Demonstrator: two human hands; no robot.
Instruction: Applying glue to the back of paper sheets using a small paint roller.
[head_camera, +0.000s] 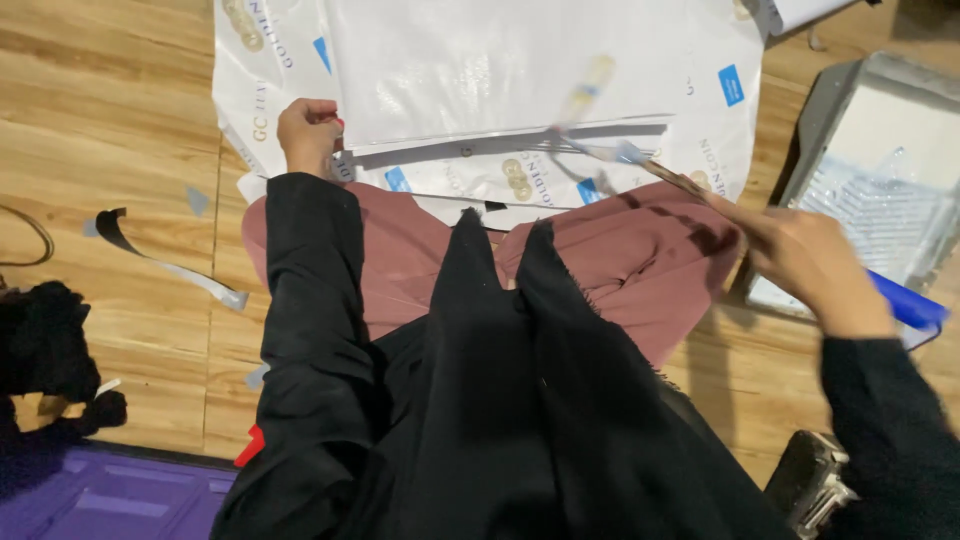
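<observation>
A white glossy board (480, 60) lies on printed white plastic sheeting (710, 120) spread over the wooden floor. My left hand (308, 135) is closed and presses down at the board's near left corner. My right hand (815, 265) grips a thin paintbrush (640, 160) by its wooden handle. The pale, blurred bristles hover over the board's near edge. My knees, in pink trousers (620, 260), rest at the sheeting's near edge, with a black scarf hanging between them.
A grey paint tray (850, 90) with white paint sits on the floor at the right, a blue handle (910, 305) beside it. Strips of torn tape (170, 265) lie at the left. Black fabric (45, 340) and a purple mat (110, 495) lie at bottom left.
</observation>
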